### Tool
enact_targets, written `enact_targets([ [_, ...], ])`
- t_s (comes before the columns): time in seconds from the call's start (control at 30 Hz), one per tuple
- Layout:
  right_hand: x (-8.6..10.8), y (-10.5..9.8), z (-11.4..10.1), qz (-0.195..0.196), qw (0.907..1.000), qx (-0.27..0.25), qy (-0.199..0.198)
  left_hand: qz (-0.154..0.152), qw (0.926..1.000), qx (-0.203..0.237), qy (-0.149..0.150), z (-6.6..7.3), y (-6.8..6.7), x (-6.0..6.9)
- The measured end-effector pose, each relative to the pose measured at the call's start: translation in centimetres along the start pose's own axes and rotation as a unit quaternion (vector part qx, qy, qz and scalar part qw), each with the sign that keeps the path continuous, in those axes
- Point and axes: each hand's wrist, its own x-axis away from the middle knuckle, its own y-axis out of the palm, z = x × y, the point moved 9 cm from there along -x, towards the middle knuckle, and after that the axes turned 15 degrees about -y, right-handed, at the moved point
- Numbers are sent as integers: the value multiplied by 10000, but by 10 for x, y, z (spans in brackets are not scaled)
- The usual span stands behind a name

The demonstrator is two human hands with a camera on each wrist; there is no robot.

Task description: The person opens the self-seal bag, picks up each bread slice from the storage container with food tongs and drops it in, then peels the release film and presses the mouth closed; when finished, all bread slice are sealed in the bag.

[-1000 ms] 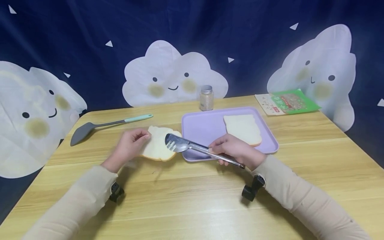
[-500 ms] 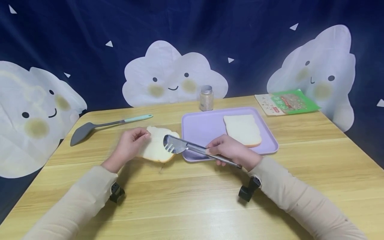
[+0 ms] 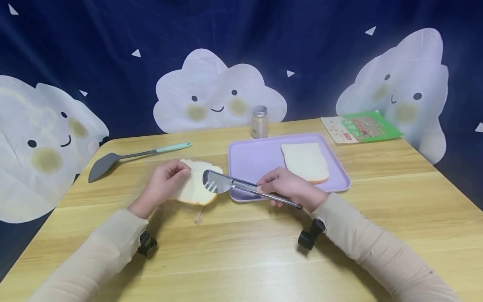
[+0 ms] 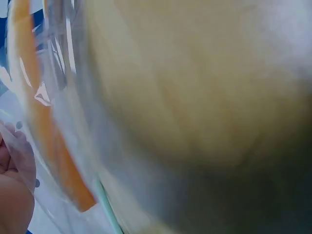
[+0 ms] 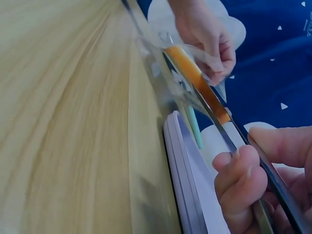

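Note:
My left hand point(image 3: 163, 181) pinches a clear plastic bag point(image 5: 208, 57) by its edge. Inside or against that bag is a slice of bread point(image 3: 194, 186), white with an orange-brown crust, held just above the table. Metal tongs point(image 3: 245, 185) are gripped in my right hand point(image 3: 290, 188), thumb on one side and fingers on the other. Their serrated end lies over the slice's right part, one arm on each face of it. A second bread slice point(image 3: 305, 162) lies flat on the right half of a lilac tray point(image 3: 249, 161). The left wrist view is mostly blurred.
A grey turner with a mint handle point(image 3: 173, 147) lies at the left of the table. Behind the tray stands a jar with a metal lid point(image 3: 259, 122). A green and white packet point(image 3: 362, 128) lies at the back right. A cloud-patterned curtain hangs behind.
The tongs and the bread between them have shifted slightly left, towards my left hand. More of the clear bag shows below the slice. My left hand has hardly moved.

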Motion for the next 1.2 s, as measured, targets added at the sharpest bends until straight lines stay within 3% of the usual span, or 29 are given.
enact_targets([
  [0.13, 0, 0, 3, 106, 9995, -249, 182, -139, 9998, 40, -133, -3, 4, 1],
  [0.33, -2, 3, 5, 87, 9996, 205, 143, 19, 9999, 84, 58, 2, 1, 2],
  [0.57, -2, 6, 6, 137, 9987, -493, 89, 41, 9998, -89, -145, -6, 3, 0],
  [0.83, -7, 8, 5, 204, 9997, 105, 122, -13, 9999, 100, -99, -1, 5, 0],
  [1.07, -7, 6, 5, 302, 9985, -410, 193, -112, 9995, -98, -285, -6, 5, -1],
  [1.2, -10, 10, 4, 285, 9992, -211, 171, -255, 9992, 97, -279, -5, 8, 0],
])
